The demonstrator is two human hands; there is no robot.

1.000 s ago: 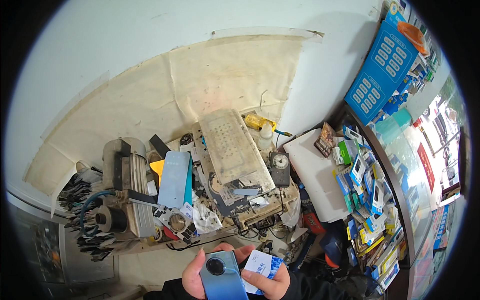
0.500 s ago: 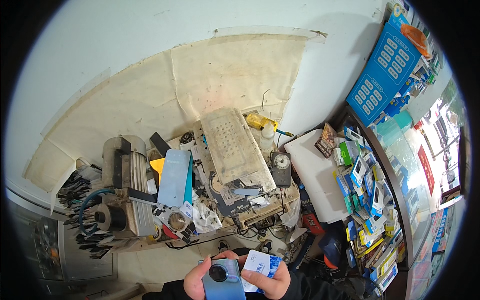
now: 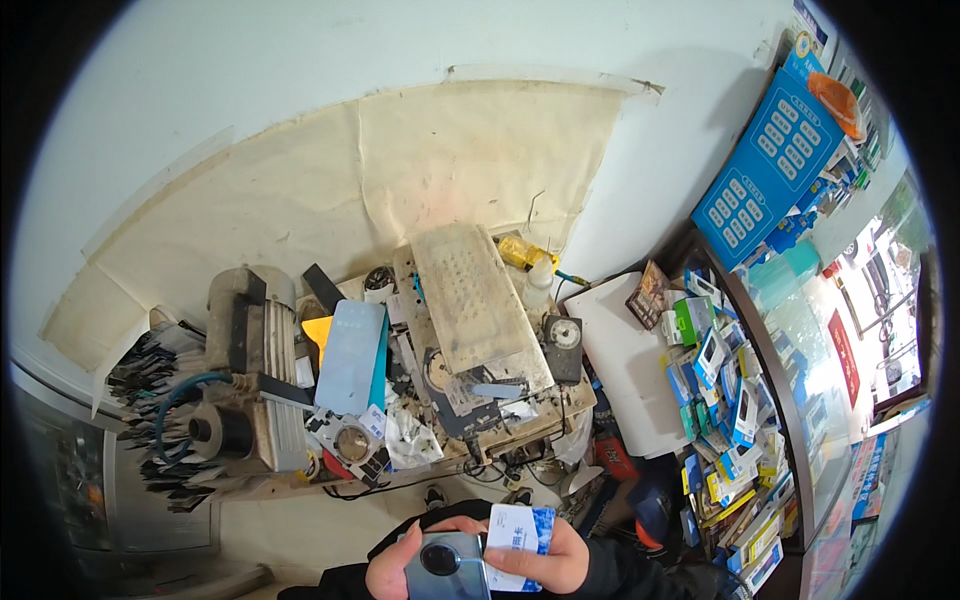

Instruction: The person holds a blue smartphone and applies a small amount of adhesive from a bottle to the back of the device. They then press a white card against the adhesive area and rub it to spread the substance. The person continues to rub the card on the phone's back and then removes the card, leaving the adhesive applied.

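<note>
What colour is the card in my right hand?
White and blue: the card shows best in the head view.

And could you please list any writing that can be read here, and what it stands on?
I won't copy out wording, but it stands on:
White and blue card, in the right hand: dark characters.
Blue board, upper right: rows of characters on white labels.
Light blue panel: faint print, too small to read.
Small packages, at right: print mostly too small to read.
</note>
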